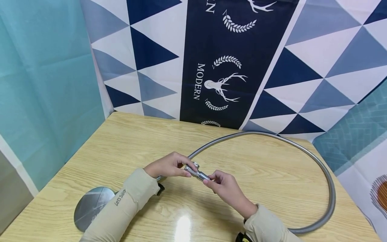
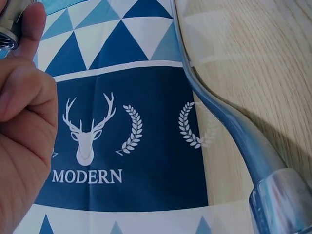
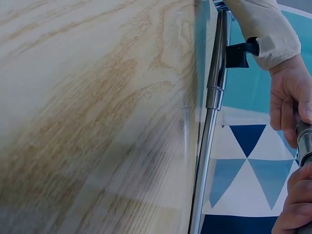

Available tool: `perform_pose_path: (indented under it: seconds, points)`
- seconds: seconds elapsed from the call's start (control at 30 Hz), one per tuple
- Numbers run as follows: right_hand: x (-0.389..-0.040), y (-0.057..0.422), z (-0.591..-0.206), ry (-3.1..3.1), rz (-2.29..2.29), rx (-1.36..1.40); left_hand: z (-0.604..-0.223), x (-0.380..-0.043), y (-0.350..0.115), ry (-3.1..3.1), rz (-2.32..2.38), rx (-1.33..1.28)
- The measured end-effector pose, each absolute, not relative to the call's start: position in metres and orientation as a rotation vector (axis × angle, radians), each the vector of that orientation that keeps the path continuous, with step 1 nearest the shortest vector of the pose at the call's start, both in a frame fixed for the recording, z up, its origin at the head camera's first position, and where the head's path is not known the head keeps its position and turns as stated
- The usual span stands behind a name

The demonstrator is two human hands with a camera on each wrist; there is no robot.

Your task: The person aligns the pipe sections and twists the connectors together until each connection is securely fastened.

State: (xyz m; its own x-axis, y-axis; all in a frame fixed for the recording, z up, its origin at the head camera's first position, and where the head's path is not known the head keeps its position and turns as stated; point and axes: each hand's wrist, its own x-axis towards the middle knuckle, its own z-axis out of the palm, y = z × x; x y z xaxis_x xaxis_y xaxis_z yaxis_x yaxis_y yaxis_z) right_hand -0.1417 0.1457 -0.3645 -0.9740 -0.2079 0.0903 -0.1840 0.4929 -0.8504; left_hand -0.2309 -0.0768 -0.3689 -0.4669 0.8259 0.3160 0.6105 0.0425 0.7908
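Note:
A short chrome pipe fitting (image 1: 193,171) with a small round knob on its side is held above the table between both hands. My left hand (image 1: 170,164) pinches its left end between thumb and fingers. The other end is gripped by the fingers of my right hand (image 1: 227,189). In the left wrist view a threaded opening shows on the fitting (image 2: 9,29). Behind the left forearm lies a round shower head (image 1: 92,206), partly covered by the sleeve. Its chrome handle (image 3: 218,63) joins a grey metal hose (image 3: 207,146) on the table.
The shower hose (image 1: 329,188) loops across the back and right of the wood-grain table (image 1: 136,134), then passes behind the right sleeve (image 1: 269,225). Patterned cloth (image 1: 157,50) hangs behind the table, and a teal sheet (image 1: 48,84) hangs on the left.

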Motion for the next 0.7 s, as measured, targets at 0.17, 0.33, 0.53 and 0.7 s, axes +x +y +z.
perform_pose_path:
  seconds: [0.17,0.33,0.53,0.7]
  points:
    - [-0.1437,0.144,-0.3648,2.72,-1.496,-0.323,-0.3687,-0.2307,-0.0777,2.094,1.398,1.464]
    - [-0.1429,0.1426,-0.3677,2.793,-1.507,-0.28,-0.368,-0.2311,-0.0766,2.086,1.423,1.418]
    - [-0.1431,0.1416,-0.3707,2.781,-1.563,-0.331,-0.3707,-0.2326,-0.0771,2.076,1.41,1.424]
    - [-0.1427,0.1419,-0.3723,2.757,-1.591,-0.35,-0.3729,-0.2319,-0.0767,2.09,1.393,1.427]
